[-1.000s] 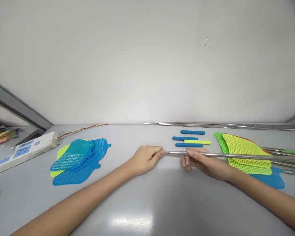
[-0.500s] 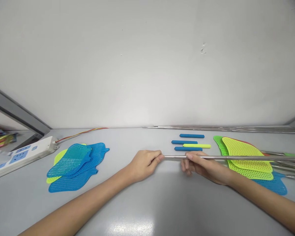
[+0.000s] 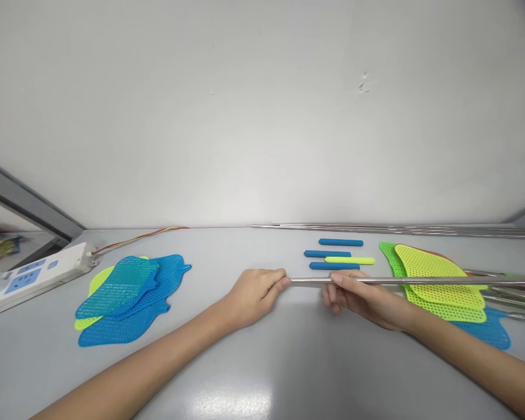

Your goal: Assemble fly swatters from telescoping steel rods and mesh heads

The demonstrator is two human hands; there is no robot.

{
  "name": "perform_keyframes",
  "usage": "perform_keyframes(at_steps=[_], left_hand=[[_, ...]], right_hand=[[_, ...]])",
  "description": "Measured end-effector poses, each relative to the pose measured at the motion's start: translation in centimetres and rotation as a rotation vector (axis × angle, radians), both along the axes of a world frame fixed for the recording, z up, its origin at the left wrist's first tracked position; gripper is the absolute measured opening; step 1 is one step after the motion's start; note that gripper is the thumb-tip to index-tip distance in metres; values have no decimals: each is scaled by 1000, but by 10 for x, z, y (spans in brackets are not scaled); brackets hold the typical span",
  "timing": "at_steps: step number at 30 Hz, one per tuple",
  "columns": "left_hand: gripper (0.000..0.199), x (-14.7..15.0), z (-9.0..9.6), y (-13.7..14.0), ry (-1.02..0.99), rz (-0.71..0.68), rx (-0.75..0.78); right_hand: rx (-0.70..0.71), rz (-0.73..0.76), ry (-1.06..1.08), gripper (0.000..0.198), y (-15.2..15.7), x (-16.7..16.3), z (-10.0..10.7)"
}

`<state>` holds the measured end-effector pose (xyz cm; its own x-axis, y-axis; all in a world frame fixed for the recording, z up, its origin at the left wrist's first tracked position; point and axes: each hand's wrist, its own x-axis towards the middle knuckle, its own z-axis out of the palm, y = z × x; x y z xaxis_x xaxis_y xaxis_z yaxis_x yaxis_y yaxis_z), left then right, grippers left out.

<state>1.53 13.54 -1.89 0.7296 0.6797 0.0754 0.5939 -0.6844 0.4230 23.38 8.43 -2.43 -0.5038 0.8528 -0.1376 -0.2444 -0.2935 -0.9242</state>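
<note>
A thin metal telescopic rod (image 3: 441,281) lies level across the middle, held in both hands. My left hand (image 3: 256,297) is closed around its left end, and the tip is hidden in the fist. My right hand (image 3: 354,294) pinches the rod a little further right between thumb and index finger, its other fingers curled below. From there the rod runs right, over the yellow fly swatter heads (image 3: 441,274). Just beyond my right hand lie several blue and yellow plastic handle grips, among them a yellow grip (image 3: 350,261) and a blue grip (image 3: 341,242).
On the left, blue and yellow swatter heads (image 3: 118,286) are piled beside a white power strip (image 3: 48,277). More metal rods (image 3: 394,228) lie along the wall. Fly swatters with metal shafts (image 3: 511,300) reach the right edge. A grey frame post (image 3: 30,198) stands at left.
The rod looks shorter: its right end now shows inside the right edge, and its thin section between my hands has shrunk. Both hands keep their hold. The view has shifted slightly.
</note>
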Motion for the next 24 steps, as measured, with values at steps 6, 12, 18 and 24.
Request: perform_keyframes(at_steps=[6, 12, 18, 24], left_hand=[[31, 0, 0, -1, 27, -8, 30], [32, 1, -1, -1, 41, -29, 49], [31, -1, -1, -2, 32, -49, 48], [24, -6, 0, -4, -109, -95, 50]], right_hand=[[-22, 23, -3, 32, -1, 1, 2], [-63, -26, 26, 35, -4, -2, 6], [-132, -132, -53, 58, -7, -6, 9], [-57, -203, -312, 52, -13, -8, 4]])
